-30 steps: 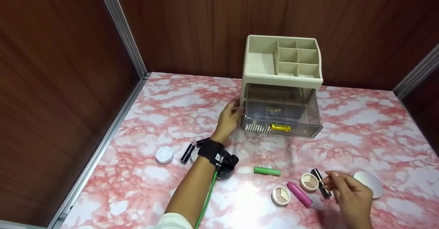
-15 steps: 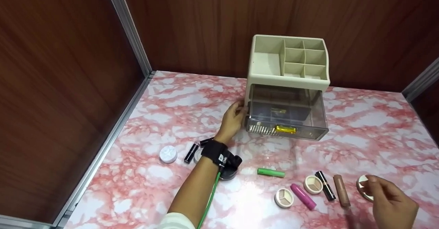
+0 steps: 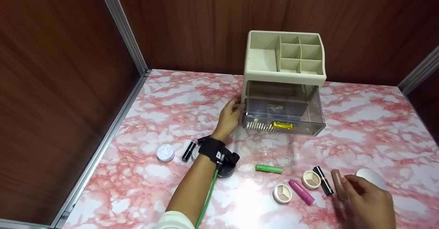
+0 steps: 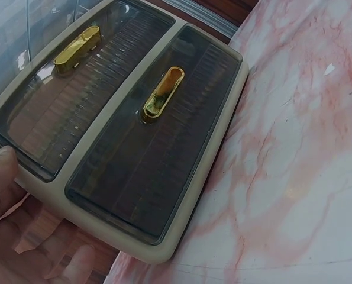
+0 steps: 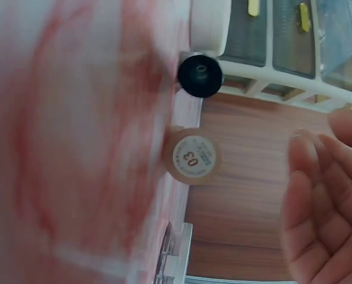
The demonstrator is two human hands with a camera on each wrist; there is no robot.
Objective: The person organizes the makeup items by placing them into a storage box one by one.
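My left hand (image 3: 228,118) rests at the left side of a cream makeup organizer (image 3: 284,77). In the left wrist view its thumb touches the front edge, the other fingers loosely bent by the side. The organizer's clear top drawer (image 3: 305,129) with a gold handle is pulled out. My right hand (image 3: 372,200) hovers beside a brown cosmetic tube (image 3: 337,181). In the right wrist view the fingers are relaxed, hold nothing, and stay apart from the tube, whose end reads 03. A black tube (image 3: 323,180) lies left of it; a pale round disc (image 3: 372,177) is partly behind the hand.
Two round three-colour palettes (image 3: 282,193), a pink tube (image 3: 301,191) and a green tube (image 3: 269,169) lie in front of the organizer. By my left forearm are a white round jar (image 3: 166,153) and black tubes (image 3: 189,150). Wood-look panels (image 3: 192,26) stand behind.
My right hand passed from the black tube to the round disc at the right, then came back left to the brown tube. The left hand keeps its place at the organizer.
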